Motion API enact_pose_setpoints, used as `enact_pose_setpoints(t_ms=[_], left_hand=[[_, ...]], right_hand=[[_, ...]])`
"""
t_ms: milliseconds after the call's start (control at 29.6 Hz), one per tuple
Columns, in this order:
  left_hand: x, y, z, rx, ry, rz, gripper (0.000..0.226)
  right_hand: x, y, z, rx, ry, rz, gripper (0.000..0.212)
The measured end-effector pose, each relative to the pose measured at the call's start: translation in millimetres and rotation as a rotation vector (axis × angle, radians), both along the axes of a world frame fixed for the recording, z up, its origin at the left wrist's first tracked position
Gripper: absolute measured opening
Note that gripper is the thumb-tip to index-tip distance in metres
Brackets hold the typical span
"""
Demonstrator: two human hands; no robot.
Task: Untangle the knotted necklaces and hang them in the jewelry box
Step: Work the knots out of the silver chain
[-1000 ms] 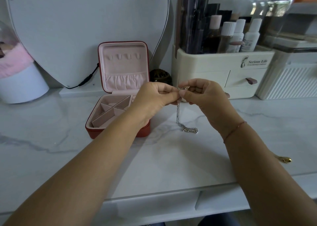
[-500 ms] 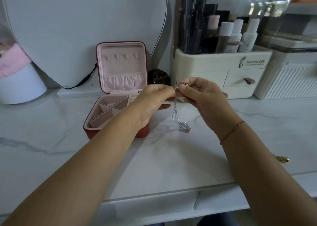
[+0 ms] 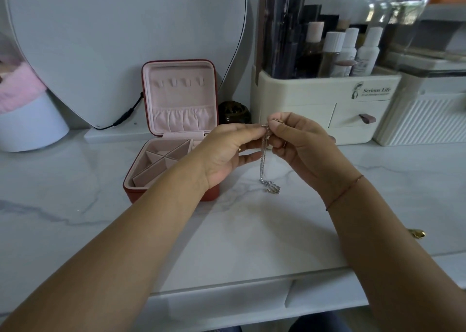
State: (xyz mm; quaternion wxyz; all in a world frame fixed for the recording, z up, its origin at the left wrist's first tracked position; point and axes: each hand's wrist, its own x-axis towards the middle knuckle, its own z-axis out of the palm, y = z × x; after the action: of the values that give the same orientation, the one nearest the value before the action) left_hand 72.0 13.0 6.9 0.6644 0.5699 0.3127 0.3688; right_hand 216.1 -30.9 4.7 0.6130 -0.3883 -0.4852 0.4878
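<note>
Two hands in use: your left hand (image 3: 227, 152) and right hand (image 3: 300, 145) each pinch the top of the knotted necklaces (image 3: 263, 163), fingers (image 3: 252, 131) pressed together; chain hangs between them, tail bunched on the bench (image 3: 252, 231). Open jewelry box (image 3: 131, 193) just left, hooks (image 3: 180, 82) bare. Step: untangling. Next, likely: ease strands apart gently before hanging.

Over the marble table (image 3: 75, 193), the left hand (image 3: 227, 152) and right hand (image 3: 300, 145) meet, each pinching the top of the knotted necklaces (image 3: 263, 163). The silver strands hang down, their bunched end reaching the tabletop. At ten o'clock from the hands stands the jewelry box (image 3: 179, 97), lid upright. A small gold piece (image 3: 417, 233) lies at four o'clock.
</note>
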Motion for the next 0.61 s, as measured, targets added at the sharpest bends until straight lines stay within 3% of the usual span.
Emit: enact_pose_setpoints(t_ms=[101,270,405,507,608], left_hand=[[5,-3,-2,0.027,-0.015,0.047,0.012],[5,0,-3,0.052,-0.06,0.19,0.018],[4,-1,-6,0.212,0.087,0.198,0.005],[5,-4,-9,0.247,0.156,0.165,0.02],[3,-5,-7,0.269,0.159,0.132,0.011]], right_hand=[[-2,0,0,0.024,-0.088,-0.061,0.01],[-2,2,-8,0.061,-0.648,-0.423,0.015],[1,-3,-1,0.085,-0.43,-0.391,0.013],[-1,-5,3,0.081,-0.303,-0.269,0.012],[-1,-6,3,0.084,-0.269,-0.228,0.012]])
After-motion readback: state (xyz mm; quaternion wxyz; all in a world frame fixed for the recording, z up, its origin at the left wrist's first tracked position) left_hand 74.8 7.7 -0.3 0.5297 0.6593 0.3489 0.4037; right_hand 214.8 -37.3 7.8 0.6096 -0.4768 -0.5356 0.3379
